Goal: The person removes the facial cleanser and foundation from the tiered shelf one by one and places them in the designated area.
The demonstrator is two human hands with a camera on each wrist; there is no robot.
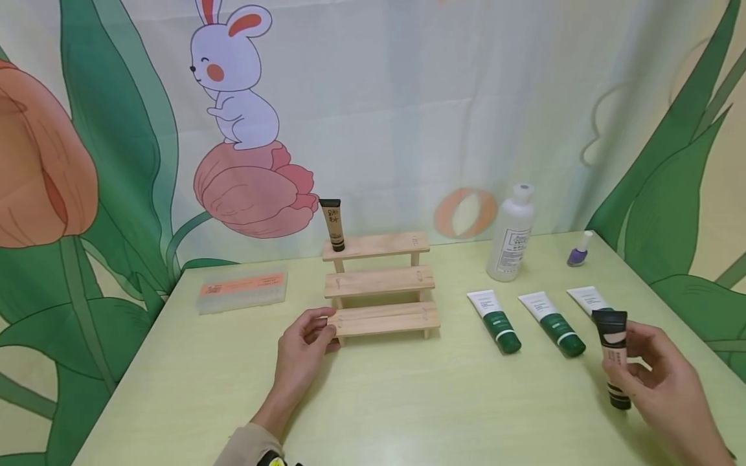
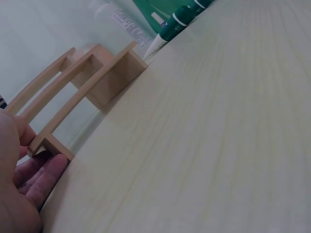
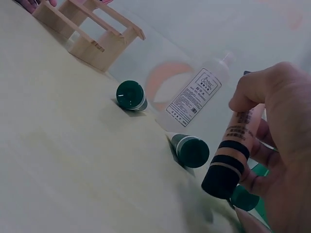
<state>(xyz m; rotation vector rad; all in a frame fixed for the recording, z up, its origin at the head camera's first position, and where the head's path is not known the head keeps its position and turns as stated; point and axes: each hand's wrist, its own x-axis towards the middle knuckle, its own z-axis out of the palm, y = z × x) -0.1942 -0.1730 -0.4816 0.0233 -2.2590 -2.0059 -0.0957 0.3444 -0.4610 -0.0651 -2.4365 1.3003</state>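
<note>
Right hand [image 1: 664,382], rack's 4 o'clock: pinching beige tube [image 1: 614,353], cap down. Left hand [image 1: 302,344] grips rack [image 1: 384,317] at its 8 o'clock corner. From rack: bottle [image 1: 511,241] at 2; three green tubes [image 1: 553,325], 3–4; gold tube [image 1: 335,224] at 11, upright on top step; polish [image 1: 577,257] at 3.

Head: brightly, evenly lit; pale sheen seen on tabletop [image 1: 402,401], nearer than left fingers [image 1: 317,314] | Wrists: dimmer, greyed | Right wrist: soft shadow cast below-left of right fingers [image 3: 262,153]; tube [image 3: 237,131] print blurred, bottle label [image 3: 192,97] more sharply rendered
</note>
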